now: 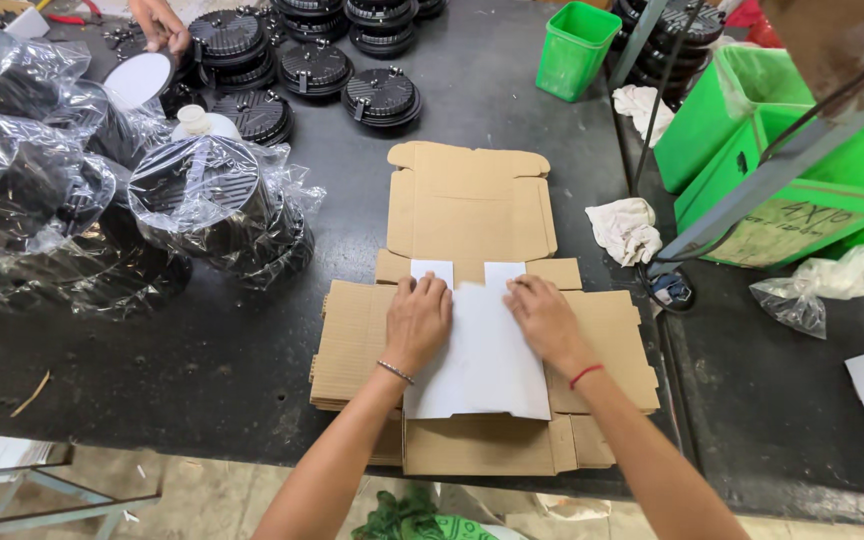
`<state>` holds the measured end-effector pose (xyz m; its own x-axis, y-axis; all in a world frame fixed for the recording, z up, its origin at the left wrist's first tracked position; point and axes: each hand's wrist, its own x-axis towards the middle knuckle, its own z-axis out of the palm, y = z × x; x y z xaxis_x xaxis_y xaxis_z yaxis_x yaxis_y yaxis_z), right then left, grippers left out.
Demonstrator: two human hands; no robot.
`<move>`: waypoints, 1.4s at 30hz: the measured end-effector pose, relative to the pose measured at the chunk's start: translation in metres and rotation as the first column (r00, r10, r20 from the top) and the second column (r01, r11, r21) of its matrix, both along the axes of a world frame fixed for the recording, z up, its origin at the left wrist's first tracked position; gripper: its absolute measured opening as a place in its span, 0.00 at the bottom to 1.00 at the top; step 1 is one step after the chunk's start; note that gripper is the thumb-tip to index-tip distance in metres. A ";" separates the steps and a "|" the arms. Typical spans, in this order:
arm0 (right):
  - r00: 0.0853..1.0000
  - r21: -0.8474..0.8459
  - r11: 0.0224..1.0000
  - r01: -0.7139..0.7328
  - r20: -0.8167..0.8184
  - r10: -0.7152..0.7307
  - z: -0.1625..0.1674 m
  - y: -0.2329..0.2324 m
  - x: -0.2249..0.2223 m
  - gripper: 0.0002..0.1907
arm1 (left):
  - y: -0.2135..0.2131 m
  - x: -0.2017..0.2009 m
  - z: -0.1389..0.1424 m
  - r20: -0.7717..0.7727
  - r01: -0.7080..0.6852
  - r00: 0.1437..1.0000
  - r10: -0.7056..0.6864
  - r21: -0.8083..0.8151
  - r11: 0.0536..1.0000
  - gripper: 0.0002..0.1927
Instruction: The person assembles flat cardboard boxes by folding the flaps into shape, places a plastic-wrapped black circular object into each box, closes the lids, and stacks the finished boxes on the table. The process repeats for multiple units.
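Both palms flat, gripping nothing: left hand (418, 318) and right hand (546, 320) press the white sheet (482, 365) onto the flat carton stack (352, 345) at the table's near edge; uneven pressure could skew it.

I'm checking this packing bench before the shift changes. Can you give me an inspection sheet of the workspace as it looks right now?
Surface: dark worktable, scuffed and dusty.
Job's things: white sheet lying on a stack of flat cardboard blanks; one unfolded blank lies beyond.
Clutter: white rags, crumpled plastic bag, bagged black round parts, unbagged black parts.
Hands: left hand and right hand both press flat on the sheet, holding nothing.
Cables: dark cable runs down to the table's right side.
Surroundings: green bins, another person's hand at far left.
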<state>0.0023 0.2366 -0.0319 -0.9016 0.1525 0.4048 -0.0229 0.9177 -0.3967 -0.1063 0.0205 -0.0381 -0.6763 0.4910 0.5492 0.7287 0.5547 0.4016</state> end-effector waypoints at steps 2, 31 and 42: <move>0.999 -0.193 0.981 0.003 0.037 0.004 -0.002 0.016 -0.006 0.22 | -0.004 -0.017 -0.003 0.147 -0.072 0.986 0.078 -0.044 0.996 0.13; 0.994 -0.104 0.990 0.099 -0.025 -0.102 0.059 -0.155 0.211 0.14 | -0.123 0.184 0.045 0.170 0.267 0.944 -0.284 0.117 0.957 0.28; 0.984 0.066 0.983 -0.169 0.069 0.164 0.047 -0.142 0.162 0.18 | -0.127 0.182 0.090 0.215 0.189 0.953 -0.215 0.134 0.973 0.24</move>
<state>0.1641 0.0947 0.0153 -0.9360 -0.0294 0.3508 -0.1549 0.9293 -0.3354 0.0753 -0.1063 0.0521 -0.6825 0.5747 0.4516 0.7033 0.3482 0.6197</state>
